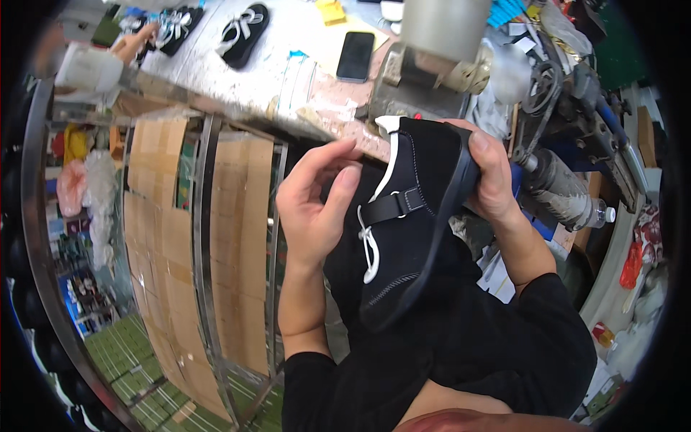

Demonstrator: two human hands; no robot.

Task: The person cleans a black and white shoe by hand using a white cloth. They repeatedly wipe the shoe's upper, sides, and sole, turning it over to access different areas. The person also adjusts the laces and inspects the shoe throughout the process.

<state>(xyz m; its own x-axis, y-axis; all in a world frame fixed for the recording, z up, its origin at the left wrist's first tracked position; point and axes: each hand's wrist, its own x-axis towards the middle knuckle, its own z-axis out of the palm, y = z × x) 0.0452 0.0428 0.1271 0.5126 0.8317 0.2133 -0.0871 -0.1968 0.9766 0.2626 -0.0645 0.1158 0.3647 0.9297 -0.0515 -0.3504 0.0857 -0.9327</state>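
Seated worker, dark sleeves, both forearms raised in front of the chest. A black shoe [407,216] with white trim and white lace is held up between the two hands, toe pointing down toward the lap, heel uppermost, just in front of the bench edge.

Right hand [497,180]: wrapped around the sole side near the heel, fingers closed firmly on the shoe, thumb over the top edge.

Left hand [317,198]: fingers bent and drawn together at the shoe's upper, tips touching the fabric near the black strap [392,207] and its small buckle. Whether anything is pinched between the fingertips cannot be told.

To the person's left: a metal rack [209,237] carrying flat sheets of brown cardboard.

Beyond the hands: a worn metal workbench [216,65]. On it, a dark phone [355,56] lying flat, and farther back two more black shoes [245,32] with white laces, apart from each other. Directly behind the held shoe stands a grey machine [432,43], with a belt and pulley to its right. A plastic bottle [576,205] lies at the right.
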